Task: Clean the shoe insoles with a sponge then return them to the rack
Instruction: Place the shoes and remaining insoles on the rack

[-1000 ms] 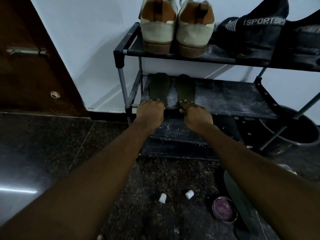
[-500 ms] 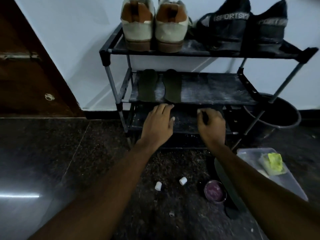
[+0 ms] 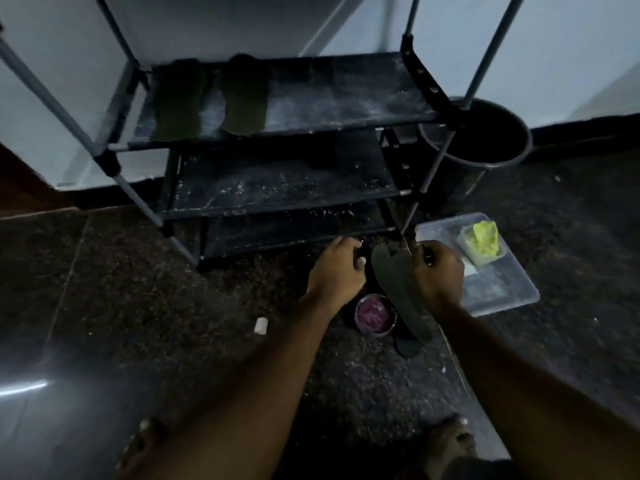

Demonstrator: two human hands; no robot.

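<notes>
The right hand (image 3: 438, 271) now grips a dark insole (image 3: 394, 289) by its toe end, low in front of the rack (image 3: 346, 95); the left hand (image 3: 337, 268) is curled beside it, holding something or not I cannot tell; half a second ago both were at the rack's lower shelf; two insoles (image 3: 244, 98) lie on its middle shelf, so that pair looks returned and the next one needs cleaning; the sponge (image 3: 483, 237) waits in a plastic tray (image 3: 512, 296) by the rack's right foot.

Hands down from shelf to floor

Both hands have left the rack (image 3: 294, 242) shelves for its bottom front edge. The right hand (image 3: 438, 275) now grips a dark insole (image 3: 394, 282) by one end, tilted up. The left hand (image 3: 337, 268) is curled just beside the insole's tip.
</notes>
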